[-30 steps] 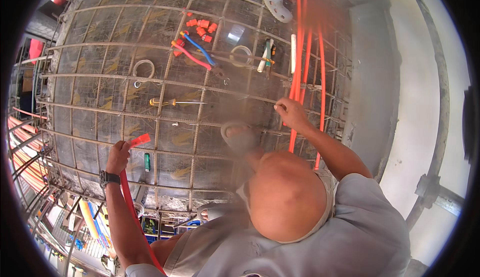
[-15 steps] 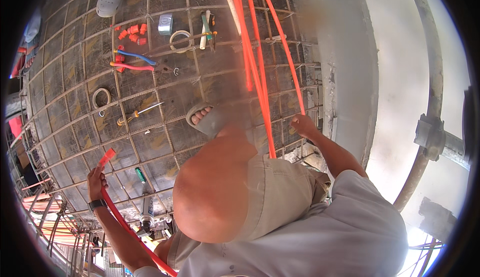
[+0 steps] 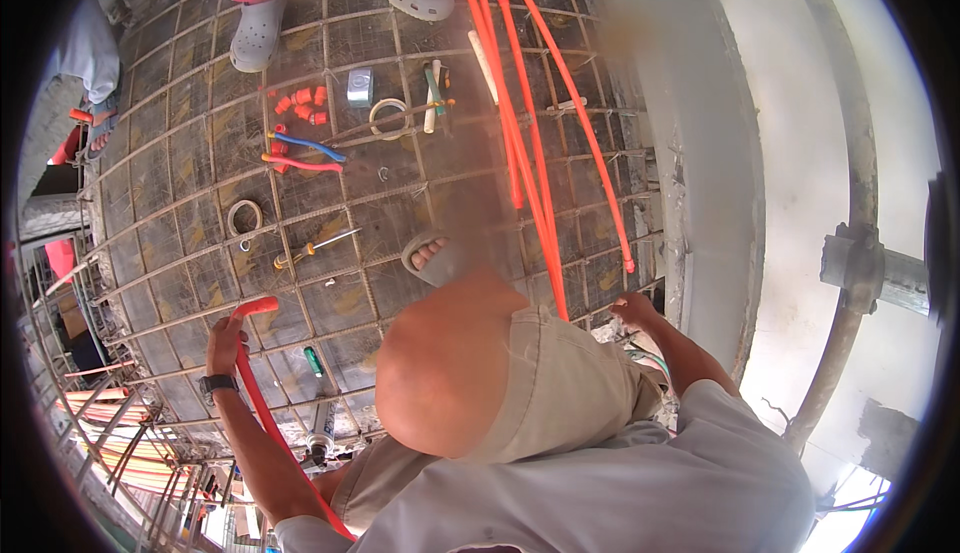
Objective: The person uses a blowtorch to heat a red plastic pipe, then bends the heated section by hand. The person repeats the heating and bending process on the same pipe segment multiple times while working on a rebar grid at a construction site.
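Note:
My left hand [image 3: 222, 346] is closed around a red-orange flexible conduit [image 3: 262, 408], just below the orange fitting [image 3: 258, 305] at its upper end. The conduit runs down along my forearm. At the right my right hand [image 3: 632, 311] has loosely bent fingers, holding nothing that shows. It is just below the lower end of an orange pipe [image 3: 590, 148], with a gap between. More orange pipes [image 3: 525, 178] lie side by side to its left. Below my left hand's fitting, a green-handled tool [image 3: 313, 361] rests on the dark board.
Crossed rebar [image 3: 290, 193] covers the dark deck. Pliers [image 3: 305, 153], a screwdriver [image 3: 315, 248], tape rolls [image 3: 244, 218], orange fittings [image 3: 303, 103] and a metal box [image 3: 360, 87] lie ahead. Another person's grey clogs [image 3: 258, 33] stand at the far side. A concrete wall [image 3: 700, 153] rises at right.
My right hand has come away from the orange pipe's end and moved lower. The left hand's fitting has swung toward the right. The other person's clogs show further into view.

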`<act>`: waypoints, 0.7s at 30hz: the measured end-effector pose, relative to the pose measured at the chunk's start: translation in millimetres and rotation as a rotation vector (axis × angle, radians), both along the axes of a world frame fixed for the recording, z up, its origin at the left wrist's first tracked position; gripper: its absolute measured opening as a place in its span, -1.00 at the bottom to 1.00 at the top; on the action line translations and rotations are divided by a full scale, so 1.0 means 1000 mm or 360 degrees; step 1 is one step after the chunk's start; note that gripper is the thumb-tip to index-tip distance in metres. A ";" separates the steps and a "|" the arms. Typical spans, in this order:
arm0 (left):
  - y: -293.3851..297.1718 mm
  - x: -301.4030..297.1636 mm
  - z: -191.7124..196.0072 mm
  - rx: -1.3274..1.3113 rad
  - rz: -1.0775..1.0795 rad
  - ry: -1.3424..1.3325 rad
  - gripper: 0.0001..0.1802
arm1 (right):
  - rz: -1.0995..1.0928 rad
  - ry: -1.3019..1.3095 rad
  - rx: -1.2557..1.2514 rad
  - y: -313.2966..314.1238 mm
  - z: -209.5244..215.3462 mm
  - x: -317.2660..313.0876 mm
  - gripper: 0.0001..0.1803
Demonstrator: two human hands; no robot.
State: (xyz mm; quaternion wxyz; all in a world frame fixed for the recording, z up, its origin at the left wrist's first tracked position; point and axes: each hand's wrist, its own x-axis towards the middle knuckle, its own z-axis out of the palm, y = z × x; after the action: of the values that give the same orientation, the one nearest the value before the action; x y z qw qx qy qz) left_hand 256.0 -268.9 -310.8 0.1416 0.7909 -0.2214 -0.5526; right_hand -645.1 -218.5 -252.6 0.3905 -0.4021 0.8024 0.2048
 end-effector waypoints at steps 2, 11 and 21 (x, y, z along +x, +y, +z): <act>-0.004 -0.008 0.011 -0.0057 -0.0037 -0.0038 -0.51 | -0.0008 0.0001 0.0004 -0.003 -0.005 0.002 -0.60; 0.016 -0.079 0.114 -0.0284 0.0216 -0.0274 -0.44 | -0.0253 -0.0317 -0.0013 -0.002 -0.023 0.023 -0.65; 0.000 -0.096 0.195 -0.0465 0.0702 0.0641 -0.55 | 0.0126 -0.0562 -0.0374 -0.052 -0.020 0.045 -0.78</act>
State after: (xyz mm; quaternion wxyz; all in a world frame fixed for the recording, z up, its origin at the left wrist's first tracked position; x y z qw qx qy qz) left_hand 160.3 -268.4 -115.7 0.4108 0.6659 -0.0892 -0.6163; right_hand -600.3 -270.1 -272.3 0.4671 -0.5056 0.7236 0.0512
